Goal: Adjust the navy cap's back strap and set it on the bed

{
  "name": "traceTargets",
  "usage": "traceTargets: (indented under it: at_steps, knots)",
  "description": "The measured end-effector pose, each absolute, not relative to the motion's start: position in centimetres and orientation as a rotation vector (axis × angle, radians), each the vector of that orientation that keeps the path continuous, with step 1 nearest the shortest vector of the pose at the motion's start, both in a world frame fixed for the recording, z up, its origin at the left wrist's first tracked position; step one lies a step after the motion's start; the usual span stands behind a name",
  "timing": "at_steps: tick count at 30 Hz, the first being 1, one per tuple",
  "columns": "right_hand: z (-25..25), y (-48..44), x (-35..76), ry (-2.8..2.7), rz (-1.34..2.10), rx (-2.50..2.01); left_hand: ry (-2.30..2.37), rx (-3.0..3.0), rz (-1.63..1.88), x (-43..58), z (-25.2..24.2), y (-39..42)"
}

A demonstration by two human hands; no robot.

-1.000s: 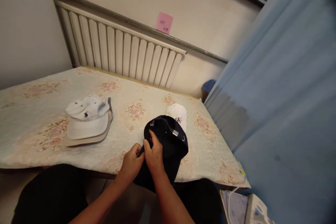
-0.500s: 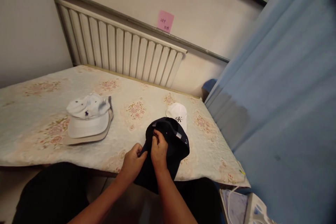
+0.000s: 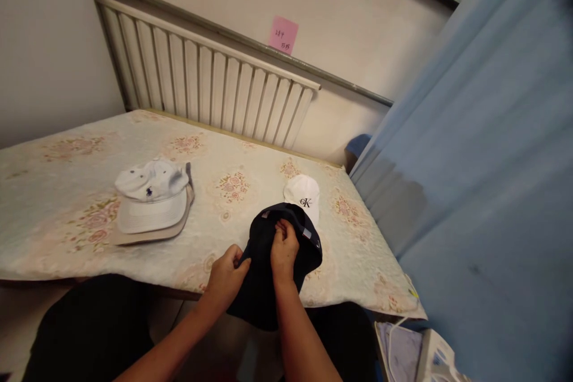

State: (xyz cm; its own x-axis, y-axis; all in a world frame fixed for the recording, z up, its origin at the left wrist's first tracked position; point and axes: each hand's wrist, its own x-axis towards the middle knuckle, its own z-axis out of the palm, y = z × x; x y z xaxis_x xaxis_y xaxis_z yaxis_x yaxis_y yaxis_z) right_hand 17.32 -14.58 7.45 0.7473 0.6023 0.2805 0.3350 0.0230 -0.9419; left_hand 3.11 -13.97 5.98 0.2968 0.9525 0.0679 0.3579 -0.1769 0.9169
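Observation:
A dark navy cap [image 3: 264, 262] lies at the near edge of the table [image 3: 67, 233], its brim hanging over the edge toward me. My left hand [image 3: 226, 277] pinches the cap's left side. My right hand [image 3: 283, 250] rests on top of the crown, fingers curled around the back strap area with its small metal buckle. Just behind it lies a white cap with a black logo [image 3: 304, 196].
A white cap stacked on a beige cap [image 3: 150, 200] sits to the left on the floral tablecloth. A white radiator [image 3: 210, 86] lines the wall behind, with a pink sticky note [image 3: 283, 34] above. A blue curtain [image 3: 483, 149] hangs on the right.
My right hand has slid forward and rightward over the navy cap's crown toward the strap. The left hand stays put at the cap's side.

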Motion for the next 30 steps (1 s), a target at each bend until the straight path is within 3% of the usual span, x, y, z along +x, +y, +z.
traceTargets:
  at_steps: [20,25,30]
  knots:
    - [7.2,-14.0,19.1,-0.725,0.215,-1.573,1.252,1.734,0.846,2.7,6.9,-13.9]
    - [7.5,-14.6,16.8,-0.97,0.368,-1.533,1.236,1.746,0.857,3.0,6.8,-13.9]
    - [8.1,-14.7,15.3,-1.177,0.308,-1.571,1.198,1.79,0.846,3.1,6.6,-14.0]
